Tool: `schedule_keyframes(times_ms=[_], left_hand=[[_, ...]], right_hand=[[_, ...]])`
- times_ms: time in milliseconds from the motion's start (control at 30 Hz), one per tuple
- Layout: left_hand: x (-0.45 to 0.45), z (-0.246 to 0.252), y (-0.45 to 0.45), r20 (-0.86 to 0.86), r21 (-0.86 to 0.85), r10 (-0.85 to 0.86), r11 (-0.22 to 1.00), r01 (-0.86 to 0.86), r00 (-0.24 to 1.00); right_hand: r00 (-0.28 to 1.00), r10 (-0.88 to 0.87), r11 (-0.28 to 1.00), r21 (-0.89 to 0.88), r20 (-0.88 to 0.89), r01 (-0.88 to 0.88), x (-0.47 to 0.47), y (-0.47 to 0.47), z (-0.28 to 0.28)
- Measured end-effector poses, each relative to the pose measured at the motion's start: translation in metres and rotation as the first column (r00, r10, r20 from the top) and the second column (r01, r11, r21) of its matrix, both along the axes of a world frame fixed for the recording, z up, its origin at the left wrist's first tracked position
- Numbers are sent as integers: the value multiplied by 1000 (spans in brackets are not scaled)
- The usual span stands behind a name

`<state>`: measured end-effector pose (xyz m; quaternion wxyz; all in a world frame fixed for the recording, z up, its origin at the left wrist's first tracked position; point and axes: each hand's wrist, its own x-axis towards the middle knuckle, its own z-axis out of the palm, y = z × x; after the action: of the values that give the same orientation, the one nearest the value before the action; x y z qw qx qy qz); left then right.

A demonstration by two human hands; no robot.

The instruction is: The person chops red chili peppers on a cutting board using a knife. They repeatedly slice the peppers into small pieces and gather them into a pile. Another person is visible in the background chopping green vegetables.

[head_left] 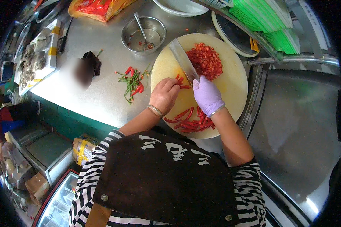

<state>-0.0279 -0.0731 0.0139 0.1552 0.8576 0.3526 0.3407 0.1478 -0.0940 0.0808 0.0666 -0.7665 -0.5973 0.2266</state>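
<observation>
My right hand, in a thin purple glove, grips the handle end of a cleaver. The blade lies over the round cutting board, between the hands and a heap of chopped red chillies. My bare left hand, with a bangle at the wrist, rests its bent fingers on a few red chilli pieces left of the blade. Whole red chillies lie on the board's near part. Green chilli stems with some red chillies lie on the steel table left of the board.
Beyond the board stand a steel bowl with a spoon, a white basin and a round lidded container. Green plastic baskets sit on a rack at upper right. A foam tray stands at far left.
</observation>
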Motion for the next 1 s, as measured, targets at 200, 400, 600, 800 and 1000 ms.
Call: schedule_keyframes(times_ms=[200,400,600,800,1000], left_hand=[[6,7,1,52,33,21,999,-23,998],[7,-6,6,21,65,-29,998,27,999],[8,-7,8,23,76,-21,997,20,1000],[7,-5,7,61,9,-15,1000,15,998],[10,-8,9,56,23,-31,999,30,998]], right_hand=[[1000,5,1000,5,2,-5,1,0,-3],[1000,13,1000,-20,0,-13,-2,3,6],[996,84,994,-79,23,-82,1,7,35],[995,86,982,-173,60,-74,-2,-19,48],[998,14,1000,-4,66,-14,-12,-26,1]])
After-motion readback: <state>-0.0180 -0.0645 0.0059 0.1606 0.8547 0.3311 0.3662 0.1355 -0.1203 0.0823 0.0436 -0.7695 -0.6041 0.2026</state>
